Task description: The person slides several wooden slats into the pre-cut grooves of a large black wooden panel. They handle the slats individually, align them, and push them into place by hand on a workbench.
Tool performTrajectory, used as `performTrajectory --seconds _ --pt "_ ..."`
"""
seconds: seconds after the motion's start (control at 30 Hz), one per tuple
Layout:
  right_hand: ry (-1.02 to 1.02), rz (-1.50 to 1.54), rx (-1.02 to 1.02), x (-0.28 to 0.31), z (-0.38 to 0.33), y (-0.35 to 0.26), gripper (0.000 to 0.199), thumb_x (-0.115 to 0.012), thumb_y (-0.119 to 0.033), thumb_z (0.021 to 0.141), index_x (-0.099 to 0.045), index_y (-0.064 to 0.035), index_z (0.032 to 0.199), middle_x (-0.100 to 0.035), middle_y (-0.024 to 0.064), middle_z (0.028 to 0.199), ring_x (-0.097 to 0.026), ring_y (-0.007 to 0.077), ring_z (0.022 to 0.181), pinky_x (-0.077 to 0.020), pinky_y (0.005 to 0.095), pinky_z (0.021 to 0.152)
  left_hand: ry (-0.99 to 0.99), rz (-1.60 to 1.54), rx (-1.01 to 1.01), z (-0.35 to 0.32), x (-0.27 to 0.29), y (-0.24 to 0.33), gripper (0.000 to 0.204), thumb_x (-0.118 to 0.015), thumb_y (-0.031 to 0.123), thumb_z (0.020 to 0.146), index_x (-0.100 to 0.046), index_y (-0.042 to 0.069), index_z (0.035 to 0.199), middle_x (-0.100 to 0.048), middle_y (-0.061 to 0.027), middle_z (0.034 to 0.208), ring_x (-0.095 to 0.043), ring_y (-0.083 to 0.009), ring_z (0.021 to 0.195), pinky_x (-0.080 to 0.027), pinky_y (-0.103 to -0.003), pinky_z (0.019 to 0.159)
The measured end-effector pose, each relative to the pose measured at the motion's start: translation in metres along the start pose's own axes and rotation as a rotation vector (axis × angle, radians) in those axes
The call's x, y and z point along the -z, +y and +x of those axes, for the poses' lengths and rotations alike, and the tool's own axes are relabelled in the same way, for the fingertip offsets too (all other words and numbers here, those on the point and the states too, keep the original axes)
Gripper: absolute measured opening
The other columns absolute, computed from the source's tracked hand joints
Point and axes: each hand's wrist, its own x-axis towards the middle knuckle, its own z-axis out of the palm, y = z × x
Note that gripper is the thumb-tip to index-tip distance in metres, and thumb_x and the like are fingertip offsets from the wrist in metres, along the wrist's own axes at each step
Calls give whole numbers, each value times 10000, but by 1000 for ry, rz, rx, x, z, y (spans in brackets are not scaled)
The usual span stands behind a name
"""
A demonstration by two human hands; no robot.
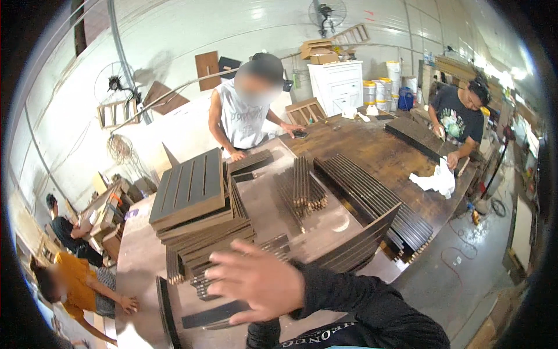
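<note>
My right hand (256, 282) reaches leftward from a black sleeve, back of the hand up, fingers spread and holding nothing. It hovers over the near edge of the worktable (261, 212), just above a flat dark strip (212, 314) and some short slats. Just beyond it sits a tall stack of dark brown grooved wooden panels (195, 195). My left hand is out of sight.
A bundle of thin slats (302, 186) and a long row of upright slats (372, 200) lie mid-table. One person (244, 116) leans on the far side. Another (459, 116) holds a white cloth (436, 180) at right. A person in orange (75, 285) stands at lower left.
</note>
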Motion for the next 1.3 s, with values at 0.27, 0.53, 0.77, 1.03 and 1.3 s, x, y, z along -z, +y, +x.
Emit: performTrajectory --seconds 0.27,0.53,0.77,1.03,1.3 --pt "-146 -115 -43 -63 11 2 344 -678 -366 636 -565 -104 829 -516 50 701 -514 219 702 -386 348 668 -135 45 101 12 9 -13 285 -710 106 640 -580 8 875 -603 -53 805 -544 -130 723 -441 -265 649" --pt "91 -177 55 -84 2 7 77 -504 -250 653 -507 -173 655 -464 -6 611 -483 141 595 -378 301 590 -262 21 160 27 9 -27 303 -672 131 666 -573 9 925 -596 -79 871 -544 -162 795 -434 -290 699" --pt "5 -202 -145 -105 -17 2 150 -537 -309 586 -494 -180 650 -465 -8 619 -503 154 583 -397 318 505 -356 -5 147 26 -1 -30 323 -639 153 689 -566 10 969 -591 -101 928 -543 -189 858 -429 -312 744" --pt "-197 -65 -123 -62 3 15 309 -659 -303 671 -565 -96 880 -564 28 932 -533 187 911 -379 404 871 -377 61 6 6 0 -6 350 -602 177 714 -558 11 1020 -584 -126 994 -542 -221 931 -422 -337 794" --pt "114 -439 -551 -53 -47 -20 320 -688 -440 679 -642 -193 876 -566 -26 802 -550 141 708 -347 319 786 -452 174 -201 -1 46 -4 421 -599 229 720 -550 3 1072 -577 -157 1059 -551 -268 998 -421 -351 847"
